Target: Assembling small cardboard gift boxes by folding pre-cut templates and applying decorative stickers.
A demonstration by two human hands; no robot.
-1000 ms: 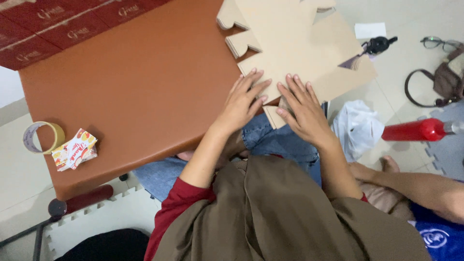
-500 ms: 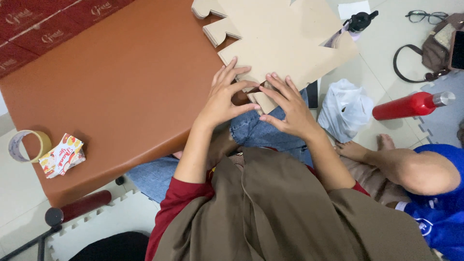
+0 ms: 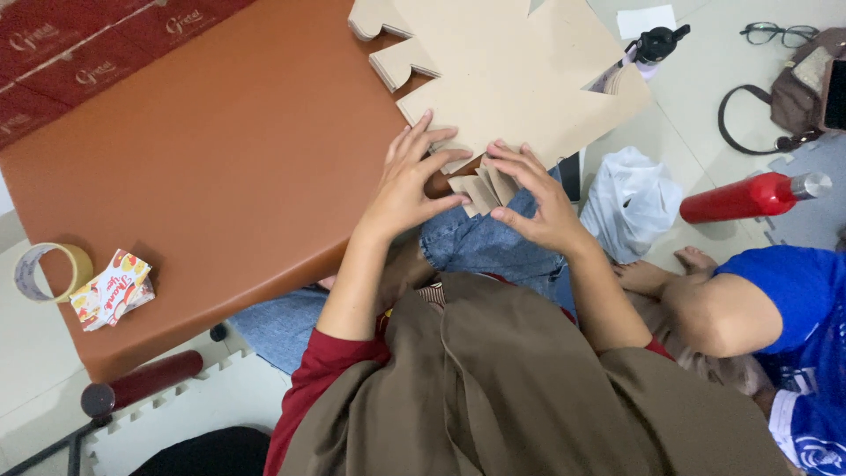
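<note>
A stack of flat tan cardboard box blanks [image 3: 515, 79] lies over the near right corner of a brown table [image 3: 220, 167] and juts past its edge. My left hand [image 3: 410, 181] rests with spread fingers on the near edge of the stack. My right hand [image 3: 538, 198] curls around the fanned flaps [image 3: 480, 189] at that same edge, fingertips pinching them. Both hands touch the cardboard above my lap in blue jeans.
A roll of tape [image 3: 40, 269] and a small colourful packet [image 3: 110, 289] sit on the table's left corner. Red boxes [image 3: 88, 53] line its far side. On the floor: white plastic bag [image 3: 630, 198], red bottle [image 3: 749, 196], black bottle [image 3: 656, 42], glasses [image 3: 780, 33], handbag [image 3: 793, 97]. A person in blue [image 3: 775, 308] sits right.
The view has shifted. My hands went from lying flat on the cardboard to gripping its near edge, and the right fingers now fan the flaps apart.
</note>
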